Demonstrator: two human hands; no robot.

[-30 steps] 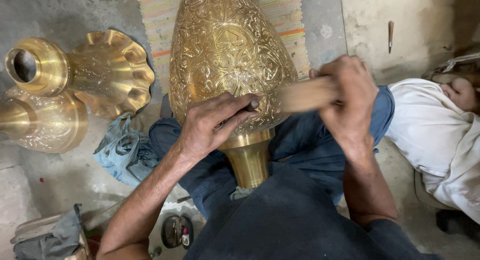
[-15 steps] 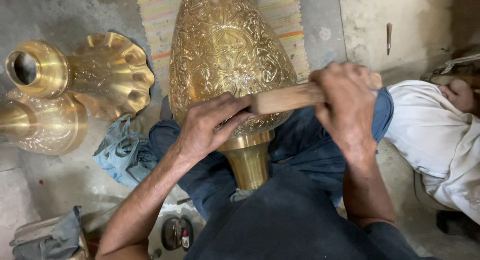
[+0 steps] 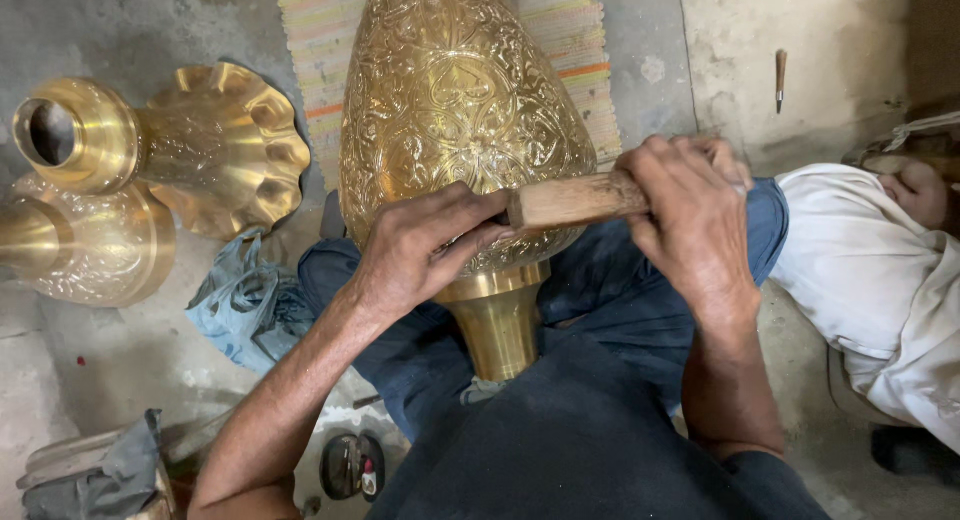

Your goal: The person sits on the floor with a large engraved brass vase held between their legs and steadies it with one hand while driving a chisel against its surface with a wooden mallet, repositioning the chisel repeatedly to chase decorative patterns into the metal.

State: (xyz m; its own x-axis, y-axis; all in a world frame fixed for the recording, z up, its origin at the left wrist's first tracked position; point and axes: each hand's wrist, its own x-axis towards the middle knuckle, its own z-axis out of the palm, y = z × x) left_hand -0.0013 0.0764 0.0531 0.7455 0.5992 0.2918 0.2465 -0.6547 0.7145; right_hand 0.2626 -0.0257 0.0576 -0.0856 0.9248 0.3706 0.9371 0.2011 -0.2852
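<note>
Head view: a large engraved brass vase (image 3: 460, 130) lies across the person's lap, its narrow neck pointing toward the body and its wide belly reaching out over a striped mat (image 3: 570, 30). The left hand (image 3: 425, 245) rests on the lower belly of the vase, fingers curled and pressed close together near the front end of a wooden mallet (image 3: 575, 200); whether they pinch a small tool there cannot be told. The right hand (image 3: 690, 220) is wrapped firmly around the mallet, whose visible end lies against the vase just beside the left fingers.

To the left on the concrete floor lie 2 more brass pieces: a fluted vase (image 3: 170, 145) with its open mouth facing the camera, and a rounder one (image 3: 90, 245) just below it, touching or nearly so. A blue cloth (image 3: 245, 305) sits crumpled between them and the person's leg. At the right edge another person in white cloth (image 3: 870, 270) sits close by. A small tool (image 3: 780, 78) lies on the floor beyond.
</note>
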